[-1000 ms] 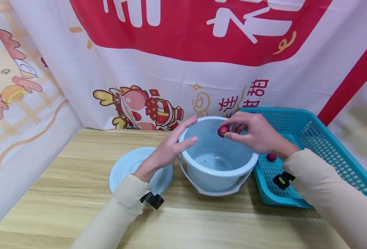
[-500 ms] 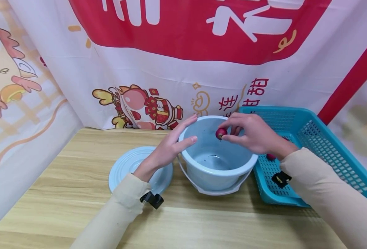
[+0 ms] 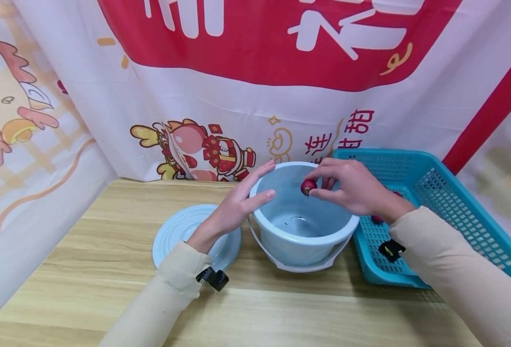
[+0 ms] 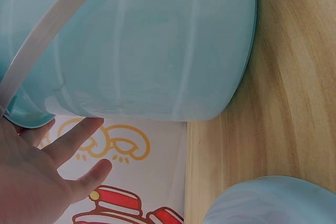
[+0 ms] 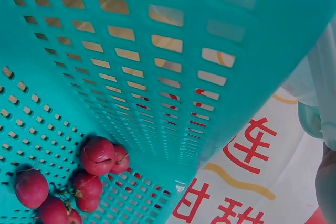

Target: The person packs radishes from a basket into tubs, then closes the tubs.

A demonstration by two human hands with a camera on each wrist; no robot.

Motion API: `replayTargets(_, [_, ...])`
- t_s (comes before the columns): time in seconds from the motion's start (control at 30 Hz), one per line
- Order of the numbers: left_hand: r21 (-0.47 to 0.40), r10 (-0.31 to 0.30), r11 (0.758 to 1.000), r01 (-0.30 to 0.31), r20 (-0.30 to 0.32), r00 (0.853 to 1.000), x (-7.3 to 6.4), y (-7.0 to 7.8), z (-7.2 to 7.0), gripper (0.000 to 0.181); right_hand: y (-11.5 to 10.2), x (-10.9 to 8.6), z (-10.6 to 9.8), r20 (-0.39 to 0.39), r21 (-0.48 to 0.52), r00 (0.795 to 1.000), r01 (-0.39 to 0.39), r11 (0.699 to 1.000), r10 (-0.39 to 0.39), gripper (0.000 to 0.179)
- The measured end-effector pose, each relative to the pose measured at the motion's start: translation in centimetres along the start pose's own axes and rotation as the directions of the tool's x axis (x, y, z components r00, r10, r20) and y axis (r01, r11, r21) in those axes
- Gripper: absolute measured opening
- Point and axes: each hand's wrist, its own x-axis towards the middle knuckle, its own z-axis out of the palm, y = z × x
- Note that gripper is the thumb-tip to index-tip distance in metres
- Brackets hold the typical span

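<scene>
A small red radish (image 3: 308, 186) is pinched between the thumb and fingers of my right hand (image 3: 354, 185), over the mouth of a light blue bucket (image 3: 290, 248). A few dark specks lie on the bucket's bottom. At the bucket's left rim rests my left hand (image 3: 240, 201), its thumb over the edge and its straight, spread fingers along the outside, as the left wrist view also shows of the fingers (image 4: 79, 137). Several more radishes (image 5: 98, 156) lie in a teal perforated basket (image 3: 459, 202) right of the bucket. The right wrist view leaves the held radish out of sight.
A round light blue lid (image 3: 168, 236) lies on the wooden table (image 3: 108, 260), left of the bucket and partly behind my left forearm. The bucket's pale handle (image 3: 303, 268) hangs down in front. A printed cloth (image 3: 220, 101) hangs behind everything.
My right hand and the radish have shifted slightly to the left over the bucket, mostly during the first half second. The left hand stays at the rim.
</scene>
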Motion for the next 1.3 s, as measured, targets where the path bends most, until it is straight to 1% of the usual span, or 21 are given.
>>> replayTargets(0.2, [-0.002,0.005,1.0,-0.005,0.008,1.0,0.3,0.0,0.2,0.066,0.1,-0.3,-0.2,0.001,0.007,1.0,-0.003,1.0,0.003,0.04])
replayTargets(0.43, [-0.007,-0.008,1.0,0.008,0.006,1.0,0.3,0.1,0.2,0.066,0.2,-0.3,-0.3,0.005,0.004,1.0,0.009,1.0,-0.009,0.041])
replayTargets(0.67, [-0.01,-0.017,1.0,0.017,0.008,1.0,0.2,0.2,0.2,0.066,0.5,-0.3,-0.1,-0.004,0.018,0.999,0.04,0.999,-0.04,0.034])
replayTargets(0.93, [-0.005,-0.009,1.0,0.009,0.003,1.0,0.2,0.1,0.2,0.065,0.7,-0.2,0.0,-0.016,0.039,0.999,0.052,0.998,-0.052,0.032])
replayTargets(1.07, [-0.003,-0.007,1.0,0.007,0.0,1.0,0.1,-0.1,0.2,0.065,0.9,-0.3,-0.1,-0.03,0.086,0.998,0.056,0.995,-0.053,0.032])
replayTargets(1.17, [-0.008,-0.005,1.0,0.005,-0.001,1.0,0.1,-0.2,0.2,0.065,1.2,-0.6,-0.2,-0.048,0.149,0.998,0.037,0.988,-0.031,0.033])
replayTargets(1.23, [-0.009,-0.006,1.0,0.005,-0.001,1.0,0.0,-0.1,0.2,0.066,1.5,-0.8,-0.4,-0.072,0.197,0.997,0.008,0.98,0.007,0.031])
replayTargets(1.3, [-0.007,-0.006,1.0,0.006,-0.002,1.0,0.0,0.0,0.2,0.066,1.9,-1.1,-0.8,-0.098,0.253,0.993,-0.037,0.967,0.064,0.03])
